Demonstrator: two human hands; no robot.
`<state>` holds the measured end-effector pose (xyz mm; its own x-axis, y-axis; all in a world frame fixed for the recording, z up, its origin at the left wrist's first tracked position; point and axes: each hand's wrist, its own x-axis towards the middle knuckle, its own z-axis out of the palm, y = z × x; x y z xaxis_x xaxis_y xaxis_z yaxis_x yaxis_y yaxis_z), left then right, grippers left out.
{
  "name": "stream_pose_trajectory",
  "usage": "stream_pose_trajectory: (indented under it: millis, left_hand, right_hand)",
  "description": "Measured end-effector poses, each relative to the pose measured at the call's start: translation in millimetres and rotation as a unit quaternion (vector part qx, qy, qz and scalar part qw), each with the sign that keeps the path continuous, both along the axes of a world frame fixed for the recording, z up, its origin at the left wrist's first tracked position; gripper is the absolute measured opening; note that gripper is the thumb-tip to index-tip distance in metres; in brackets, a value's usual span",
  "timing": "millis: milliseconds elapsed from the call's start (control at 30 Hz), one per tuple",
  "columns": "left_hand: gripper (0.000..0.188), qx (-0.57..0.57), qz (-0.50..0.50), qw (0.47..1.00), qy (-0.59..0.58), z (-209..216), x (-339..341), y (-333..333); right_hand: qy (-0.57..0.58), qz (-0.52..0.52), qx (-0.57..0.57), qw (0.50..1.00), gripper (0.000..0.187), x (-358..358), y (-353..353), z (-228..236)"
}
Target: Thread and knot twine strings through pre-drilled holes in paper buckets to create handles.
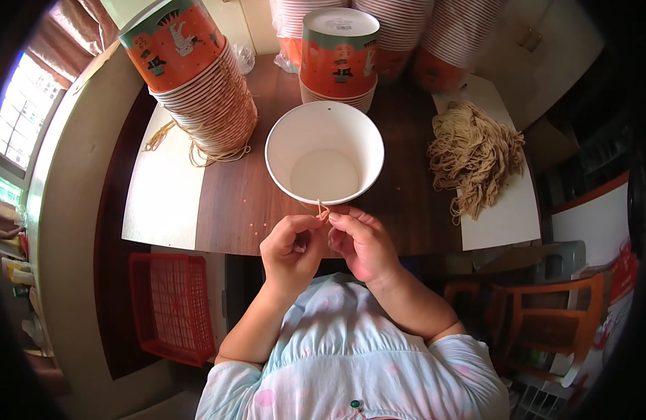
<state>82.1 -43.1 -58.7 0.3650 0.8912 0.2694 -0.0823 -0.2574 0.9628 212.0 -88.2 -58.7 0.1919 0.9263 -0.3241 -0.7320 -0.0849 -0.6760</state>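
Note:
A paper bucket [281, 157], white inside, stands on the table in front of me with its mouth tipped toward me. A small dark hole shows near its far rim. At the near rim, a thin tan cord [321, 208] forms a small loop. My left hand [289, 253] pinches the cord between thumb and bent fingers. Close beside it, my right hand [365, 245] grips the cord too, thumb and forefinger together, other fingers curled by the bucket's near side. My fingers hide how the cord passes through the bucket wall.
A leaning stack of orange and green buckets [204, 98] with cords hanging off it stands at the left. More bucket stacks [339, 66] line the back. A tan cord heap [477, 157] lies at the right. Below the table are a red crate [136, 308] and a wooden chair [555, 315].

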Motion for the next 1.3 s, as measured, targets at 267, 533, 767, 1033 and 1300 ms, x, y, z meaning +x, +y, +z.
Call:
stream_pose_trajectory:
  millis: [267, 533, 767, 1033, 1300]
  left_hand:
    - [0.023, 0.244, 0.085, 0.963, 0.073, 5.5, 5.6, 1.3]
    - [0.019, 0.235, 0.056, 0.965, 0.098, 5.3, -1.2, 6.9]
    - [0.015, 0.192, 0.049, 0.975, 0.100, 8.5, -7.8, 11.4]
    - [0.015, 0.208, 0.062, 0.973, 0.085, 10.5, -9.8, 18.5]
    - [0.016, 0.187, 0.047, 0.977, 0.087, 10.4, -7.1, 17.7]
  right_hand:
    - [0.019, 0.003, -0.008, 1.000, 0.014, -1.5, 1.0, 0.0]
    - [0.057, 0.035, 0.001, 0.998, 0.018, 3.1, 4.3, -2.9]
    - [0.098, 0.057, 0.005, 0.994, 0.018, 7.8, 7.8, -19.9]
    - [-0.243, -0.030, 0.051, 0.968, 0.012, 8.5, 2.2, -0.9]
    - [-0.723, -0.186, 0.145, 0.649, 0.020, 15.8, -4.8, 5.7]
